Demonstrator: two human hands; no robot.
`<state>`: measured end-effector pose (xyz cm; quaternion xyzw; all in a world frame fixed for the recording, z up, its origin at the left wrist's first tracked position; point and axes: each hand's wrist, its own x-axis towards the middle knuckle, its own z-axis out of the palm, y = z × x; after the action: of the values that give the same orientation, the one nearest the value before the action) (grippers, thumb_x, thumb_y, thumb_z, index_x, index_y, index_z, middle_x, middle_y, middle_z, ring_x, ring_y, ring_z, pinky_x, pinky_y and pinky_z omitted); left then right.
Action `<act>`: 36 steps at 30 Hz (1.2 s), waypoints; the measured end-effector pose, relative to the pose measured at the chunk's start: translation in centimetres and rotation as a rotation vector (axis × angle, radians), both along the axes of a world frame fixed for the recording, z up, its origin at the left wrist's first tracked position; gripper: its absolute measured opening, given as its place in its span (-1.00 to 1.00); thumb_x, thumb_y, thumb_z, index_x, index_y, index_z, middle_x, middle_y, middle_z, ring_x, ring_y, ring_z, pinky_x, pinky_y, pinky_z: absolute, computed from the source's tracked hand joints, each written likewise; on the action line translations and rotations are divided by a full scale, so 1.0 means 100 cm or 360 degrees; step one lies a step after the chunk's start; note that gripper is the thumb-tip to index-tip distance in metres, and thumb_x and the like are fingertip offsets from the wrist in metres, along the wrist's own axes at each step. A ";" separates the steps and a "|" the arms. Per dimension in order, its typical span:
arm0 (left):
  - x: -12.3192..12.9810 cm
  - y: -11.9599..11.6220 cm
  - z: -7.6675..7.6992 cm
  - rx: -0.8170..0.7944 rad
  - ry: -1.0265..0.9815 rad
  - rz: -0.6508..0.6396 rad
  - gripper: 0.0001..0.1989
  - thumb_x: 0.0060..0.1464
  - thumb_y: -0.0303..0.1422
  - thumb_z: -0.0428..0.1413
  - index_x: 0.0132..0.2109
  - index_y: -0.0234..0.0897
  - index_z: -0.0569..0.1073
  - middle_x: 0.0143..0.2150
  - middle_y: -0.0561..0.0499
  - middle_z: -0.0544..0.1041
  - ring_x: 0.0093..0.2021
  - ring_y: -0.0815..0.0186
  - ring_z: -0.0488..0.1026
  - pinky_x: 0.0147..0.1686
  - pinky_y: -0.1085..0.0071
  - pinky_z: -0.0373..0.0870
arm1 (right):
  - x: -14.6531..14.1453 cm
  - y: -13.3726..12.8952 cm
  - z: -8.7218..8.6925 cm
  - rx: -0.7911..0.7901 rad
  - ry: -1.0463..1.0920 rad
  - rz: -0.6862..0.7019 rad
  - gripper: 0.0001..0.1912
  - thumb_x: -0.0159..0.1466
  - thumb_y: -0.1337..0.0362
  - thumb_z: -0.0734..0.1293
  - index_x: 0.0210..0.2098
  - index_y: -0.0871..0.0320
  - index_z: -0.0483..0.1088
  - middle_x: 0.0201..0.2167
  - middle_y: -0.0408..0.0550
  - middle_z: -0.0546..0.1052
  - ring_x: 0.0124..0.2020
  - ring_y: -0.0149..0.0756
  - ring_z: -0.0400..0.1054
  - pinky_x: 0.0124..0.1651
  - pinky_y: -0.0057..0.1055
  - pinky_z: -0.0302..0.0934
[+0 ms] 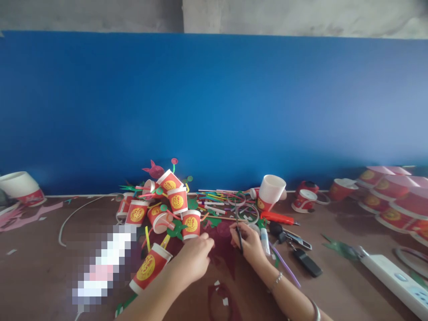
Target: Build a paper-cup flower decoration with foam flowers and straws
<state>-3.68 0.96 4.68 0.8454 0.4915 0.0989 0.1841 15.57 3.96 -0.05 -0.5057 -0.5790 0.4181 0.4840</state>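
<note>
My right hand (250,245) grips a pair of scissors (239,238) by its dark handles, the blades pointing up and away from me. Closed, with its fingertips turned inward, my left hand (195,255) is left of the scissors; whatever it pinches is hidden. Dark red paper (224,230) is visible between the hands, and another dark red sheet (217,307) with white scraps is nearer me. Beyond my left hand stand red-and-white paper cups (191,224) with straws and green cut paper. One such cup (150,269) leans beside my left forearm.
Markers and straws (214,200) lie along the blue panel (214,111). To the right are a white cup (272,189), a red-orange cutter (279,218), a glue tube (265,242), a black key fob (306,262), a power strip (394,281) and stacked cups (397,200).
</note>
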 end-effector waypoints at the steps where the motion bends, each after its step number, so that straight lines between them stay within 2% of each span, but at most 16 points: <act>1: 0.000 -0.002 0.000 0.0003 0.0093 -0.0043 -0.74 -0.08 -0.61 -0.02 -0.24 -0.29 0.42 -0.19 -0.14 0.46 -0.25 0.16 0.47 -0.31 0.34 0.31 | 0.000 0.000 -0.001 -0.0014 -0.0002 0.0015 -0.73 0.12 0.07 0.33 -0.39 0.16 0.33 -0.71 -0.18 0.37 -0.65 -0.34 0.27 -0.55 -0.43 0.16; 3: 0.000 -0.003 -0.001 -0.0008 0.0176 -0.0089 -0.73 -0.06 -0.63 -0.05 -0.22 -0.31 0.41 -0.17 -0.17 0.46 -0.25 0.16 0.47 -0.31 0.34 0.30 | 0.001 0.001 -0.004 -0.0033 0.0002 0.0038 -0.73 0.11 0.07 0.34 -0.39 0.16 0.34 -0.71 -0.18 0.38 -0.64 -0.34 0.28 -0.55 -0.43 0.16; 8: -0.004 0.002 -0.008 -0.0152 0.0142 -0.0119 -0.80 0.01 -0.58 -0.06 -0.28 -0.29 0.40 -0.28 -0.12 0.49 -0.25 0.16 0.46 -0.29 0.35 0.31 | 0.003 0.003 -0.009 -0.0045 0.0042 0.0053 -0.69 0.08 0.03 0.35 -0.38 0.14 0.33 -0.68 -0.17 0.38 -0.63 -0.32 0.30 -0.54 -0.41 0.19; 10: -0.005 0.002 -0.009 -0.0165 0.0149 -0.0122 -0.78 0.02 -0.59 -0.10 -0.29 -0.30 0.41 -0.27 -0.14 0.49 -0.24 0.16 0.46 -0.27 0.34 0.32 | 0.003 0.003 -0.009 -0.0036 0.0028 0.0063 -0.69 0.09 0.02 0.35 -0.37 0.14 0.33 -0.68 -0.17 0.38 -0.63 -0.32 0.29 -0.55 -0.41 0.19; 15: 0.001 -0.012 -0.001 -0.0087 0.0177 -0.0061 -0.61 -0.01 -0.63 -0.13 -0.04 -0.41 0.38 -0.03 -0.31 0.41 -0.11 0.08 0.44 -0.15 0.27 0.34 | 0.002 0.002 -0.007 -0.0023 -0.0002 0.0075 -0.71 0.12 0.03 0.32 -0.38 0.15 0.32 -0.70 -0.19 0.37 -0.64 -0.32 0.29 -0.55 -0.41 0.18; 18: 0.005 -0.022 0.006 -0.0156 0.0334 -0.0056 -0.49 -0.11 -0.71 -0.16 0.00 -0.44 0.37 -0.01 -0.34 0.41 -0.15 0.05 0.46 -0.20 0.24 0.36 | 0.002 0.003 -0.008 -0.0022 -0.0009 0.0072 -0.72 0.13 0.05 0.31 -0.37 0.16 0.32 -0.71 -0.20 0.36 -0.65 -0.34 0.28 -0.55 -0.43 0.17; 22: 0.003 -0.026 0.003 -0.0197 0.0401 -0.0080 -0.41 -0.13 -0.73 -0.18 0.09 -0.44 0.32 0.04 -0.33 0.40 -0.02 0.05 0.40 -0.06 0.25 0.30 | 0.002 0.004 -0.011 0.0005 -0.0025 0.0093 -0.74 0.17 0.08 0.28 -0.35 0.17 0.31 -0.71 -0.20 0.36 -0.65 -0.37 0.26 -0.55 -0.44 0.15; 25: -0.002 -0.023 -0.005 -0.0184 0.0284 -0.0036 -0.51 -0.03 -0.66 -0.16 0.06 -0.39 0.32 -0.01 -0.27 0.43 -0.03 0.09 0.40 -0.06 0.28 0.27 | 0.002 0.005 -0.010 -0.0020 0.0001 0.0092 -0.75 0.16 0.09 0.29 -0.35 0.17 0.31 -0.70 -0.19 0.36 -0.64 -0.36 0.27 -0.55 -0.44 0.16; 30: -0.009 -0.016 -0.010 -0.0231 0.0073 0.0078 -0.76 0.01 -0.55 -0.07 -0.19 -0.27 0.39 -0.14 -0.15 0.46 -0.14 0.17 0.43 -0.16 0.35 0.29 | 0.002 0.005 -0.008 -0.0032 0.0022 0.0075 -0.76 0.15 0.11 0.29 -0.37 0.17 0.31 -0.71 -0.20 0.36 -0.65 -0.36 0.27 -0.55 -0.44 0.17; 33: -0.004 -0.007 -0.009 -0.0299 -0.0024 0.0144 -0.81 -0.01 -0.53 -0.03 -0.24 -0.24 0.38 -0.27 -0.07 0.50 -0.24 0.22 0.45 -0.27 0.40 0.30 | 0.002 0.004 -0.007 -0.0010 0.0049 0.0053 -0.77 0.15 0.11 0.30 -0.37 0.17 0.32 -0.72 -0.20 0.36 -0.66 -0.36 0.27 -0.56 -0.45 0.16; 36: 0.010 0.009 -0.007 -0.0270 -0.0188 0.0255 -0.80 0.02 -0.52 -0.01 -0.19 -0.25 0.39 -0.29 -0.04 0.52 -0.25 0.26 0.47 -0.26 0.43 0.31 | 0.003 0.004 -0.003 0.0060 0.0109 -0.0005 -0.77 0.15 0.11 0.31 -0.37 0.17 0.33 -0.71 -0.21 0.36 -0.65 -0.35 0.26 -0.56 -0.46 0.14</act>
<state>-2.66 1.84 4.00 0.7776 0.5523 0.1212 0.2750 15.88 4.34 -0.40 -0.4826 -0.5692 0.4234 0.5137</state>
